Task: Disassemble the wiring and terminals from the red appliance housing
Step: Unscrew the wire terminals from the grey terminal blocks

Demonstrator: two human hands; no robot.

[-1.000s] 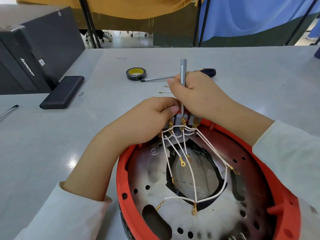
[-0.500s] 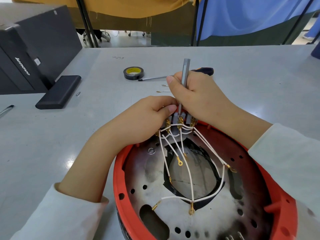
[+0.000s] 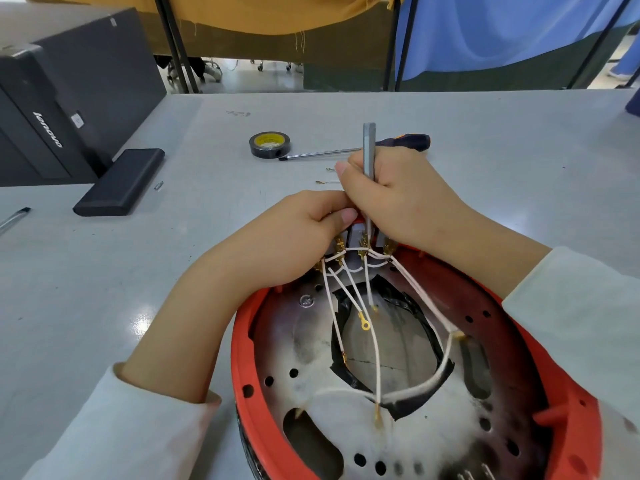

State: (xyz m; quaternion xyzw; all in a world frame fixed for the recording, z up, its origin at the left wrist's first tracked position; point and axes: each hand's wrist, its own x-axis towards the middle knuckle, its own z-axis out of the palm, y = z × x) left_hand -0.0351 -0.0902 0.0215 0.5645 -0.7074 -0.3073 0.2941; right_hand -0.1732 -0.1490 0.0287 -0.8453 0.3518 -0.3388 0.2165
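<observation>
Housing (image 3: 568, 403) on bench (image 3: 104, 306), nearest edge, open side up. White wires (image 3: 349, 296) fanned from terminals (image 3: 363, 244) at far rim. Right hand (image 3: 398, 199) grip clamped on grey screwdriver (image 3: 369, 150), tip down at middle terminal. Left hand (image 3: 294, 244) grip curled on terminal block beside it. Tape (image 3: 270, 144) beyond.

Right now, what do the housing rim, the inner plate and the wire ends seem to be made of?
Housing rim: looks like moulded plastic, matte red. Inner plate: probably sheet metal, dull silver, punched holes, dark stains. Wire ends: brass-coloured metal, shiny; white wires look fabric-sheathed, uncertain.
</observation>
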